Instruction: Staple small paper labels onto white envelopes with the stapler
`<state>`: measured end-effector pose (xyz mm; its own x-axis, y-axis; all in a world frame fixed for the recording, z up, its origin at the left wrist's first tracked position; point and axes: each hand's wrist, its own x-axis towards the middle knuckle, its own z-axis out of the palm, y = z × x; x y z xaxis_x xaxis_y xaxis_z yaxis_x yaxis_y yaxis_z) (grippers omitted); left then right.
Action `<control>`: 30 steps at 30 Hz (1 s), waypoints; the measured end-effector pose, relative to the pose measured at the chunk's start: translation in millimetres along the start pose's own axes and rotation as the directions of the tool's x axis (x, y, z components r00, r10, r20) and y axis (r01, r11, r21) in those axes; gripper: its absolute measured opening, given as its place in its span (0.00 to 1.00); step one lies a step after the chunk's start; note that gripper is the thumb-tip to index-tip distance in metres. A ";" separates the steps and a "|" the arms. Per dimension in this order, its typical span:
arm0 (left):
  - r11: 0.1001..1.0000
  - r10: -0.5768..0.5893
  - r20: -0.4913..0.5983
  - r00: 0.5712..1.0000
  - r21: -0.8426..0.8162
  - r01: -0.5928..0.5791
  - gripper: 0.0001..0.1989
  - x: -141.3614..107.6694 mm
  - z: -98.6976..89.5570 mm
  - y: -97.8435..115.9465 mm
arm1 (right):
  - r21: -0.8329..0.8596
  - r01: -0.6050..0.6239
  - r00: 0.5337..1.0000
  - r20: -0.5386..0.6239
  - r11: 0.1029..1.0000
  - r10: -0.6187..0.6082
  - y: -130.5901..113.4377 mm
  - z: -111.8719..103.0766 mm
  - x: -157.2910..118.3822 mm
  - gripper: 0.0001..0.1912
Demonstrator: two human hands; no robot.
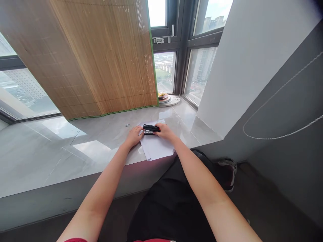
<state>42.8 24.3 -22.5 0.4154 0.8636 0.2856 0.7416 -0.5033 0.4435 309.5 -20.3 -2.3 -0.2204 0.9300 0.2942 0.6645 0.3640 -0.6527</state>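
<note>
A black stapler [151, 128] lies over white sheets of paper [158, 147] on the tiled window ledge. My right hand [165, 131] is closed around the stapler's right end. At the paper's upper left edge, close to the stapler's left end, my left hand [134, 136] has its fingers bent and holds the sheets. The lower edge of the paper curls up slightly near the ledge's front. A small dark strip, apparently staples [127, 125], rests on the ledge beyond my left hand.
Plates [169, 101] are stacked in the window corner. A bamboo blind [108, 60] hangs down to the back of the ledge [83, 158]. On the right are a white wall [234, 67] and a hanging bead chain [264, 138]. A shoe [228, 173] shows below the ledge.
</note>
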 end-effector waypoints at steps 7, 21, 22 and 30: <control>0.988 0.017 0.314 0.949 0.141 -0.065 0.37 -16.6 -11.6 -8.2 | 0.138 -0.048 0.997 0.073 0.989 0.038 8.2 -20.7 -6.8 0.11; 0.992 0.121 0.225 0.967 0.010 -0.127 0.38 -21.6 -21.7 -2.7 | 0.253 -0.006 0.983 -0.177 0.968 0.053 17.5 -43.9 -9.1 0.16; 0.993 0.119 0.223 0.968 0.001 -0.122 0.38 -21.8 -22.3 -2.1 | 0.244 -0.012 0.981 -0.185 0.970 0.059 17.4 -42.5 -8.4 0.17; 0.996 0.043 0.165 0.985 -0.078 -0.031 0.43 -23.8 -21.8 -2.4 | 0.168 -0.110 0.973 -0.183 0.980 0.141 17.0 -34.2 -6.0 0.22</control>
<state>19.7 4.3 -11.8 0.5283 0.8337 0.1606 0.6849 -0.5303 0.4997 346.5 -21.5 8.7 0.0094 0.9466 0.3222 0.5555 0.2629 -0.7889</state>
